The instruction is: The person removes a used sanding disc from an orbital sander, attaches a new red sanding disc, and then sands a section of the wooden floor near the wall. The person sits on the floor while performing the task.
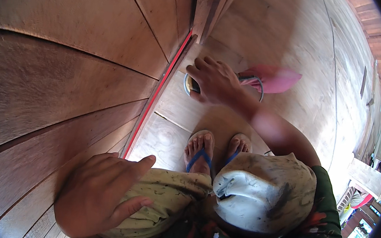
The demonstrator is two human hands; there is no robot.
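Note:
My right hand (216,80) reaches forward, its fingers curled over a small round container (186,85) on the floor. A pale rim and a yellow-brown inside show at its left; the hand hides the rest, so its kind is unclear. Just beyond my right wrist lies a pink sheet or bag (276,79), with a thin curved grey wire or handle (262,87) beside it. My left hand (100,193) is empty, with thumb and fingers apart, near the plank wall and above my left knee.
A wall of brown wooden planks (61,89) rises along the left, with a red strip (157,96) at its foot. Worn wooden boards (303,52) form the floor. My feet in blue-strapped flip-flops (201,156) stand close behind the container. Far right, various objects are blurred.

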